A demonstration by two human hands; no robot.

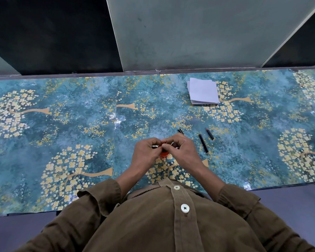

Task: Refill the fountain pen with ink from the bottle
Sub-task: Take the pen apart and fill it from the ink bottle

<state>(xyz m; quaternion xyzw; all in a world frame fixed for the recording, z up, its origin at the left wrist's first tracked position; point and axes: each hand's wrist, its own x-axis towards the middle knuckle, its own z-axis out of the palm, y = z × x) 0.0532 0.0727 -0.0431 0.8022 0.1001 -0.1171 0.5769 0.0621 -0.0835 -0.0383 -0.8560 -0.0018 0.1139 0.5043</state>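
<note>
- Pinching a thin pen part point(171, 143) between curled fingertips, left hand point(147, 153) and right hand point(181, 150) meet above a small orange bottle point(164, 154).
- Glossy floral table covering point(80, 124).
- Slim black barrel point(203, 143), red-tipped cap point(210, 134), squarish folded papers point(203, 92) lie well apart.

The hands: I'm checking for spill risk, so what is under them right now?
Under the left hand and right hand, held together, an orange object shows, possibly the ink bottle. Both hands pinch small pen parts above it; whether it is open stays covered.
</note>
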